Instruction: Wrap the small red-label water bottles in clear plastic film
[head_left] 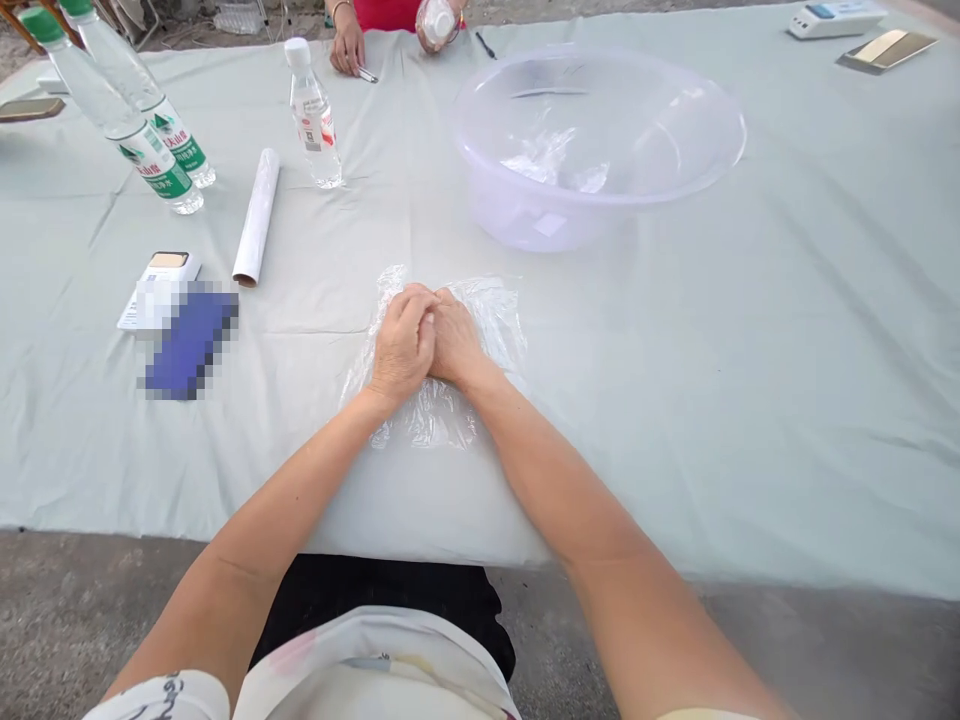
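Observation:
A crumpled sheet of clear cling film (499, 310) lies spread on the cloth in front of me. My left hand (405, 340) and my right hand (456, 338) are pressed together over the middle of it. The left fingers curl in against the right hand, and both hands look closed. Whatever is between or beneath them is hidden. Film edges show on all sides of the hands.
A large translucent basin (517, 215) with crumpled film in it stands ahead to the right. A white roll (257, 218), a small bottle (315, 140), two green-capped bottles (161, 165), and a blurred blue object (191, 342) are on the left. Opposite, a person's hand (347, 40) shows.

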